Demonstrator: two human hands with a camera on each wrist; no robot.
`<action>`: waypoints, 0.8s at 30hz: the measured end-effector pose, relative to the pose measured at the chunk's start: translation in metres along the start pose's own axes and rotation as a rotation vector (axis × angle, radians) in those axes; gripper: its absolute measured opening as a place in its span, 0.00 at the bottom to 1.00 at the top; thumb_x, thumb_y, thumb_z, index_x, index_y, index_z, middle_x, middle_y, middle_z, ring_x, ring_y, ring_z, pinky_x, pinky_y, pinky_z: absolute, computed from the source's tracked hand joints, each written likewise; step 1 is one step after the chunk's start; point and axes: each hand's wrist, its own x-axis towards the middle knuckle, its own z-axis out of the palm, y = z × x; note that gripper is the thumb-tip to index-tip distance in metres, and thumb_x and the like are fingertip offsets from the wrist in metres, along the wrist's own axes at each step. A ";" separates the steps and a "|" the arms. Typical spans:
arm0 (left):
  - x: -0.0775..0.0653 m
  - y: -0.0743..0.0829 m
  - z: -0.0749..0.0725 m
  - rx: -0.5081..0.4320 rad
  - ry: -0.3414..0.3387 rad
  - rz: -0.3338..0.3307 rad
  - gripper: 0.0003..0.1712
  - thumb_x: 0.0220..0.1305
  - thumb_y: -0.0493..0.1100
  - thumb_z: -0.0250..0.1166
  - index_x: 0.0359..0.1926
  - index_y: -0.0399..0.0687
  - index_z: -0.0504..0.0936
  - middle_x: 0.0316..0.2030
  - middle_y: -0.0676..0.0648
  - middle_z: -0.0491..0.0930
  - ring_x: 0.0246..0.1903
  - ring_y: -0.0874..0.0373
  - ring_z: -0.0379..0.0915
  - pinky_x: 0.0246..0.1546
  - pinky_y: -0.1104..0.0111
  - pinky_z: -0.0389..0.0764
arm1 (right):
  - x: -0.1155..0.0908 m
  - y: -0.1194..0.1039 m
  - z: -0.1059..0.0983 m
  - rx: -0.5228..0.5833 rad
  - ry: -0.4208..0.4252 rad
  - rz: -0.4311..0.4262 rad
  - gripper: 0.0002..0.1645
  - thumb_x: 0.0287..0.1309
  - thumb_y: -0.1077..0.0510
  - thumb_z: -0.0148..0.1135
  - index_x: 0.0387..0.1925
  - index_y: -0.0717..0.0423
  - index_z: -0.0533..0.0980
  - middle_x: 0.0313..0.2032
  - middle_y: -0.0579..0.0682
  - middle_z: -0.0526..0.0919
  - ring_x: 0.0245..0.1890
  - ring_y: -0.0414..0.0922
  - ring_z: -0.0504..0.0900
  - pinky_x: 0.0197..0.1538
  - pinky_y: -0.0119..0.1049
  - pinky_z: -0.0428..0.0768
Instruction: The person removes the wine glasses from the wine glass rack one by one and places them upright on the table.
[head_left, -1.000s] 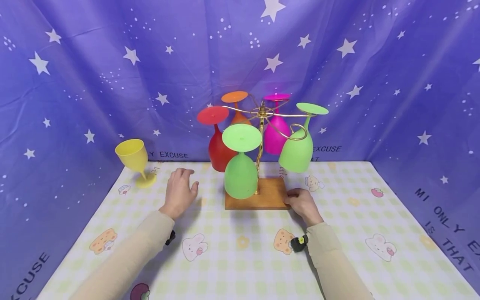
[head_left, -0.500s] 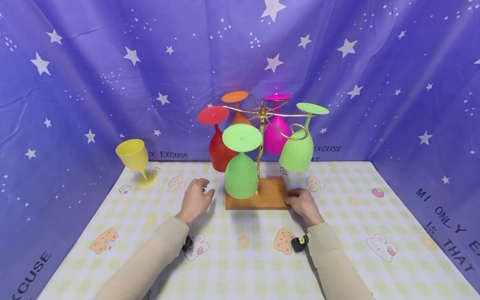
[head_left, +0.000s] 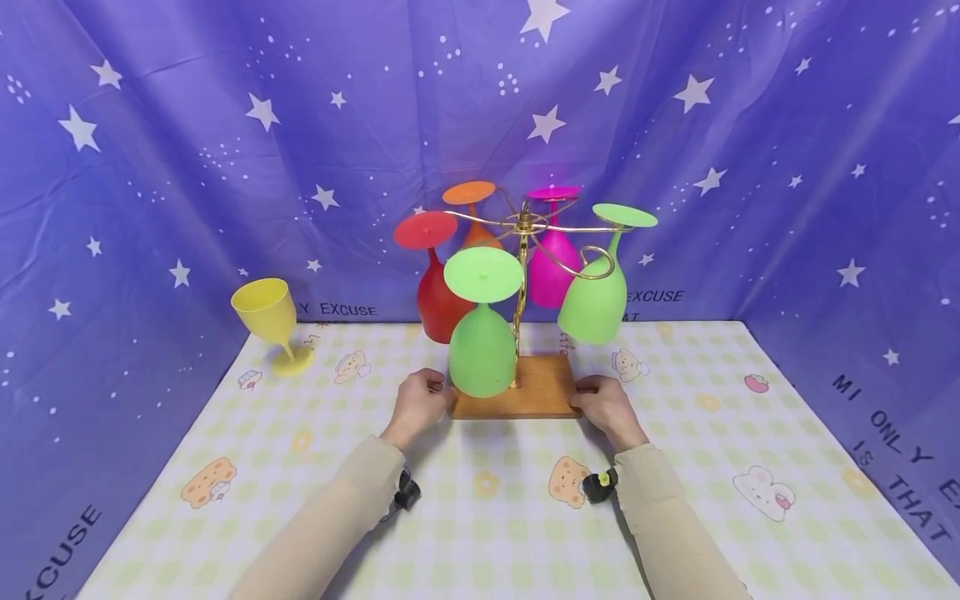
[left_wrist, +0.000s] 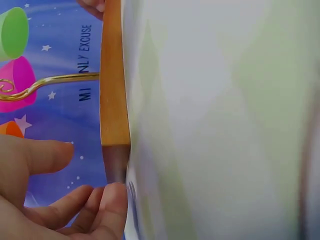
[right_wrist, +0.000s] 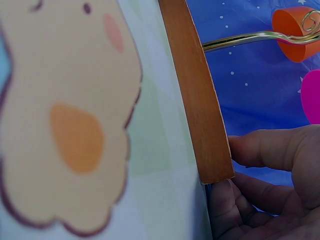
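Head — five inverted goblets (head_left: 483,354) on rack (head_left: 546,390)

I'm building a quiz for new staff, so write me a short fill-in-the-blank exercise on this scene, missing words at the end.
1. The upright cup on the table is ____ in colour.
2. The rack holds ____ upside-down cups.
3. Of those, the one nearest the camera in the head view is coloured ____.
4. The hand nearer the upright cup is the person's ____ one.

Missing words: yellow; five; green; left.
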 end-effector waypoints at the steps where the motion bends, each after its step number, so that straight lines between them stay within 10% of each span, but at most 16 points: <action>1: 0.000 0.001 0.001 -0.007 -0.007 -0.005 0.17 0.52 0.38 0.66 0.43 0.33 0.80 0.35 0.43 0.81 0.35 0.53 0.78 0.37 0.62 0.80 | 0.000 0.000 0.000 0.001 0.001 -0.001 0.23 0.49 0.63 0.62 0.49 0.69 0.76 0.50 0.66 0.77 0.49 0.57 0.73 0.53 0.49 0.72; 24: 0.004 0.008 0.009 0.033 -0.109 -0.091 0.15 0.39 0.29 0.68 0.34 0.34 0.81 0.23 0.49 0.74 0.26 0.57 0.69 0.27 0.70 0.71 | 0.002 0.001 -0.001 -0.011 -0.009 -0.005 0.24 0.51 0.62 0.62 0.50 0.69 0.75 0.51 0.66 0.76 0.49 0.58 0.73 0.54 0.50 0.71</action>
